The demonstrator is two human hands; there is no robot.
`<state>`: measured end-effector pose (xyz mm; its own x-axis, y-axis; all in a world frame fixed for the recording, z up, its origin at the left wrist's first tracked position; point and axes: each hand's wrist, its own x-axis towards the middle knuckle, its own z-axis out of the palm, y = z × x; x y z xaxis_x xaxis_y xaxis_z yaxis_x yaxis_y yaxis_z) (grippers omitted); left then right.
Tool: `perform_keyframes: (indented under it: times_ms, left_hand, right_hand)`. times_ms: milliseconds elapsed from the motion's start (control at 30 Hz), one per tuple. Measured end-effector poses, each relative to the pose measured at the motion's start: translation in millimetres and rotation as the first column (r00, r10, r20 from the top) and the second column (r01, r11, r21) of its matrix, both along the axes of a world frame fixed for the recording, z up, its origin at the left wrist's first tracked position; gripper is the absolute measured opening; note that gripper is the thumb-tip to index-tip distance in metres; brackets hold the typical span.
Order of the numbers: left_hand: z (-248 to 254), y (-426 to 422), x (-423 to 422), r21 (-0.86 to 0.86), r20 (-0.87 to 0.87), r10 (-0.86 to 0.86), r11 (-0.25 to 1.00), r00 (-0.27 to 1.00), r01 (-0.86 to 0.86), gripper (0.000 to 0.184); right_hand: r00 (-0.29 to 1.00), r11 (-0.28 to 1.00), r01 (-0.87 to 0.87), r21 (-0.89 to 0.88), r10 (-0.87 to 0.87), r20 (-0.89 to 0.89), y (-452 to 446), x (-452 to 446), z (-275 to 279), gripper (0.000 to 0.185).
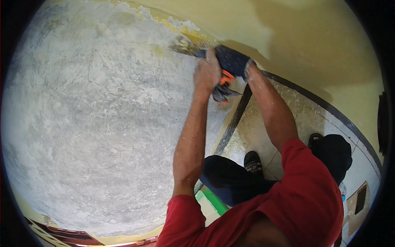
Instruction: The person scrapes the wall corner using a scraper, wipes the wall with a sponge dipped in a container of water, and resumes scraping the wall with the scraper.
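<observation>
Seen from above, a broad grey stretch of bare wall (pixel 103 119) fills the left of your view, meeting yellow paint (pixel 304 37) along a ragged, flaking border. Near that border, at top centre, is a flat-ended tool (pixel 184 45), at or just over the wall and too blurred to give its exact outline. Your right hand (pixel 236 62) is hidden in a navy cover (glove or wrapped cloth, it is hard to say), so how far its fingers are closed, and on what, cannot be told. Your left hand (pixel 207 74) is bare and blurred, right beside the cover; its fingers seem partly bent, but whether they have hold of the tool cannot be told either. Just below it is an orange and grey object (pixel 225 80) of unclear kind. Pale flecks dot the air, and crumbs (pixel 247 113) litter the floor near your dark shoe (pixel 252 161). The tool will probably feel light and stiff, perhaps a little slippery with dust; it is best gripped at the end away from the wall, well behind its edge. The loose paint looks brittle, the bared surface hard.
</observation>
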<state>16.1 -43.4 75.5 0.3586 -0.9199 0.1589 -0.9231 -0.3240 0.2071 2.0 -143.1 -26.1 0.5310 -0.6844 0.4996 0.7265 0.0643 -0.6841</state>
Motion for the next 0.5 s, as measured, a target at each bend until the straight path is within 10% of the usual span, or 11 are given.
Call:
perform_keyframes:
  times_ms: [133, 167, 233, 267, 367, 400, 433, 500]
  left_hand:
    - [11, -9, 21, -0.070, -0.152, -0.092, 0.994, 0.984, 0.082, 0.053]
    - [32, -19, 29, 0.035, -0.462, 0.029, 0.999, 0.886, -0.015, 0.050]
    - [46, -32, 43, 0.064, -0.329, -0.005, 0.998, 0.944, 0.028, 0.050]
    - [43, -19, 39, 0.071, -0.128, -0.052, 0.996, 0.990, 0.062, 0.044]
    - [0, 6, 12, -0.052, 0.043, -0.013, 0.999, 0.999, 0.015, 0.057]
    - [2, 4, 14, -0.056, 0.050, -0.020, 0.998, 0.999, 0.023, 0.057]
    - [2, 4, 19, -0.055, 0.086, -0.024, 0.998, 0.996, 0.029, 0.057]
    - [25, -1, 27, 0.048, -0.060, -0.013, 0.999, 0.998, 0.016, 0.055]
  right_hand:
    - [0.976, 0.945, 0.212, -0.250, -0.191, 0.108, -4, 0, -22, 0.012]
    - [0.979, 0.936, 0.169, -0.308, -0.196, -0.059, -5, -12, 9, 0.014]
    - [0.915, 0.914, 0.033, -0.405, -0.190, -0.356, -6, -16, 65, 0.018]
    - [0.874, 0.591, 0.075, -0.803, -0.427, -0.233, -22, 5, 37, 0.018]
    - [0.701, 0.409, 0.312, -0.857, -0.708, -0.083, 24, -45, 26, 0.018]
    - [0.805, 0.673, 0.431, -0.601, -0.588, -0.080, 34, -43, 32, 0.019]
    - [0.808, 0.672, 0.430, -0.603, -0.585, -0.077, 32, -45, 40, 0.019]
    - [0.787, 0.612, -0.093, -0.786, -0.439, -0.435, 22, -48, 59, 0.015]
